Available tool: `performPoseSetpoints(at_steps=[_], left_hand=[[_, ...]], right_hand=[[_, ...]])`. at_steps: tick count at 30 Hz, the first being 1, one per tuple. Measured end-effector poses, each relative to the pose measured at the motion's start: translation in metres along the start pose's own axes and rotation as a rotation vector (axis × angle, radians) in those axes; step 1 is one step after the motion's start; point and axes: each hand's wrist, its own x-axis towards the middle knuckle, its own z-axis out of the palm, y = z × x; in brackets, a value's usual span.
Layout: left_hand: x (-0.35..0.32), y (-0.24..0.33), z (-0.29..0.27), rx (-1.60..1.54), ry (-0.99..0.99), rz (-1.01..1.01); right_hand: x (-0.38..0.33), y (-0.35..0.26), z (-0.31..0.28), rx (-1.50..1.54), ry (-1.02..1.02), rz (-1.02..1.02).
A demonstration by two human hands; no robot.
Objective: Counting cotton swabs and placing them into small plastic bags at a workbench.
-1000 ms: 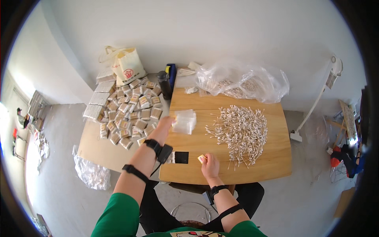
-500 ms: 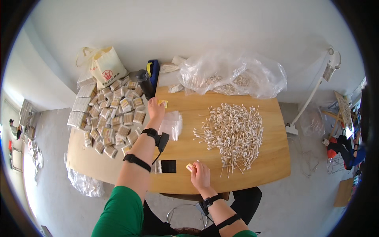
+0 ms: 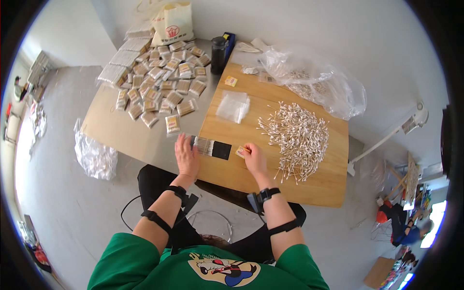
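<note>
My left hand [image 3: 187,157] lies at the table's near edge with its fingers stretched out, at the left end of a neat row of cotton swabs [image 3: 204,146]. The row rests on a small black pad [image 3: 222,151], whose right part is bare. Just right of the pad, my right hand [image 3: 256,161] pinches a small yellow-and-white card [image 3: 240,152]. Behind the row lie flat clear plastic bags [image 3: 233,107], and further back a small stack of yellow cards [image 3: 231,80]. A large heap of loose cotton swabs [image 3: 299,140] spreads to the right.
Filled swab packets [image 3: 169,99] are piled at the left, with bundled packs [image 3: 113,73] beyond. A cloth bag [image 3: 173,24] and black bottle [image 3: 218,55] stand at the back. A big clear plastic bag [image 3: 333,87] lies behind the heap; a white stand [image 3: 382,137] rises at right.
My left hand has come back from beside the yellow cards to the row of swabs. My right hand still holds its card. The whole view has turned and shifted.
</note>
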Motion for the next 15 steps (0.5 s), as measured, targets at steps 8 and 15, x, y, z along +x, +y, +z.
performPoseSetpoints(at_steps=[8, 15], left_hand=[[-0.013, 0.015, -0.005, 0.164, -0.313, 0.129], [-0.013, 0.021, -0.006, 0.125, -0.360, 0.041]], right_hand=[[0.088, -0.050, 0.031, -0.472, -0.427, -0.352], [0.109, -0.062, 0.062, -0.534, -0.565, -0.581]])
